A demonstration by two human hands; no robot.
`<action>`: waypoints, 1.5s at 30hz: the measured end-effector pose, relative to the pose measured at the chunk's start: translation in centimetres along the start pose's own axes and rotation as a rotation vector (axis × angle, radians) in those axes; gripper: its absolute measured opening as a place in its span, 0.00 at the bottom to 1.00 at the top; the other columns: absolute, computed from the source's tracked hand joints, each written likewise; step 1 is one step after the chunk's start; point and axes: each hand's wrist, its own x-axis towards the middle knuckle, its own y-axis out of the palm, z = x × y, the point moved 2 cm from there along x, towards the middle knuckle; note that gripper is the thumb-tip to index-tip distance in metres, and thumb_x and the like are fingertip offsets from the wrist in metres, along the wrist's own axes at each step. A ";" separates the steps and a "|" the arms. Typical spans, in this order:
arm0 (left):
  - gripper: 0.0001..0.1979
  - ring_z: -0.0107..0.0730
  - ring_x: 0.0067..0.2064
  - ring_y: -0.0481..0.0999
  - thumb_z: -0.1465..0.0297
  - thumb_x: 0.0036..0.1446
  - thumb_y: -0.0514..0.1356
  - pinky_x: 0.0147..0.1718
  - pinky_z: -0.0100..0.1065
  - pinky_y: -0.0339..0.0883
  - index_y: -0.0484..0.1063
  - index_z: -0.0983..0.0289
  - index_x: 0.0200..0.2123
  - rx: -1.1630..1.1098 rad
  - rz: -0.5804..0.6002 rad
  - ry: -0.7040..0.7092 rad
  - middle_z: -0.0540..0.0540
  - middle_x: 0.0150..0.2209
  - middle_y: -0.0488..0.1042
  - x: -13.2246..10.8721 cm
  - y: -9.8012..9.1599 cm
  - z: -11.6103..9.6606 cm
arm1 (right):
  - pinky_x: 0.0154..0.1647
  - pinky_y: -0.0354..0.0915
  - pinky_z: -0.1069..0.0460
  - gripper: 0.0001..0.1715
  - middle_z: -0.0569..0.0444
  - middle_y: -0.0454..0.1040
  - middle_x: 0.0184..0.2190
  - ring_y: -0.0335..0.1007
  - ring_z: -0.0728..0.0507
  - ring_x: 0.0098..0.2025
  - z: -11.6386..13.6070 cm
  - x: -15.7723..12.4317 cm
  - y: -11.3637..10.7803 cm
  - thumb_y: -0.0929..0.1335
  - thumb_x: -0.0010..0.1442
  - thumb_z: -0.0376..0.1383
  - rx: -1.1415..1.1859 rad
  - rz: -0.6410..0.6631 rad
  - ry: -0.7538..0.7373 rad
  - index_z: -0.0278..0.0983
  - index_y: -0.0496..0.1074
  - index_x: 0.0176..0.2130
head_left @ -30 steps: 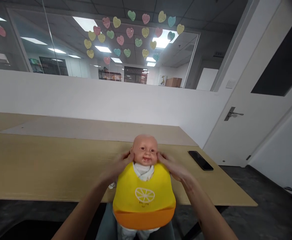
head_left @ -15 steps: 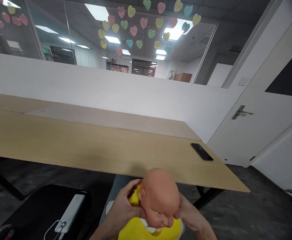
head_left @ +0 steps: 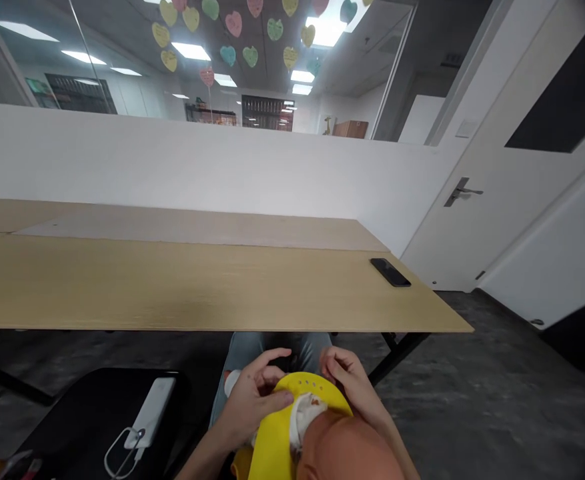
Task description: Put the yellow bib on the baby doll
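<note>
A bald baby doll lies in my lap, its head at the bottom of the view and its face turned out of sight. Round its neck is a yellow bib, with small holes along the far end and white cloth inside the neck opening. My left hand grips the bib's left edge, thumb on top and fingers partly hidden below. Beside the bib's far right edge, my right hand has its fingers curled together; what they hold, if anything, does not show.
A long wooden table stands just beyond my knees, with a black phone near its right end. At the left, a black chair seat carries a white power bank with a cable. A door is at the right.
The doll has tipped back, its head now nearer me and the bib's far end raised. Both hands have left the head; the left moved onto the bib, the right to its far edge.
</note>
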 end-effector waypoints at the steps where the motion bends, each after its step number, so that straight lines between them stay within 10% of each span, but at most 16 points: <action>1: 0.30 0.22 0.26 0.67 0.65 0.43 0.72 0.26 0.24 0.59 0.70 0.61 0.52 0.026 -0.027 -0.009 0.45 0.25 0.71 0.1 0.2 -0.1 | 0.28 0.52 0.56 0.23 0.56 0.60 0.24 0.54 0.51 0.27 0.3 0.1 0.6 0.69 0.59 0.49 0.012 0.013 -0.026 0.33 0.65 0.25; 19: 0.28 0.22 0.21 0.59 0.53 0.43 0.69 0.20 0.26 0.47 0.69 0.68 0.40 0.325 -0.042 -0.015 0.45 0.19 0.65 2.2 0.3 0.7 | 0.26 0.49 0.56 0.20 0.61 0.61 0.22 0.53 0.54 0.26 0.5 1.5 4.8 0.76 0.46 0.40 -0.468 0.501 0.095 0.32 0.64 0.23; 27: 0.21 0.30 0.35 0.71 0.52 0.59 0.56 0.34 0.29 0.62 0.73 0.66 0.36 0.286 -0.063 0.089 0.53 0.33 0.73 2.3 0.4 0.9 | 0.26 0.47 0.55 0.20 0.59 0.57 0.21 0.50 0.53 0.26 -0.3 0.9 4.2 0.66 0.62 0.43 -0.473 0.468 0.091 0.32 0.63 0.24; 33: 0.24 0.24 0.27 0.66 0.64 0.47 0.70 0.27 0.26 0.56 0.69 0.64 0.47 0.189 0.136 -0.061 0.46 0.25 0.69 1.4 -0.2 2.0 | 0.26 0.49 0.55 0.22 0.57 0.61 0.21 0.54 0.53 0.25 -1.0 0.5 3.5 0.64 0.63 0.44 -0.321 0.430 0.158 0.32 0.67 0.25; 45: 0.27 0.28 0.36 0.70 0.71 0.51 0.68 0.37 0.30 0.61 0.67 0.61 0.55 0.021 0.209 -0.040 0.48 0.32 0.71 1.0 -0.4 1.4 | 0.28 0.52 0.55 0.23 0.55 0.64 0.23 0.57 0.51 0.27 -2.5 0.2 2.7 0.66 0.61 0.47 -0.149 0.262 0.247 0.31 0.67 0.26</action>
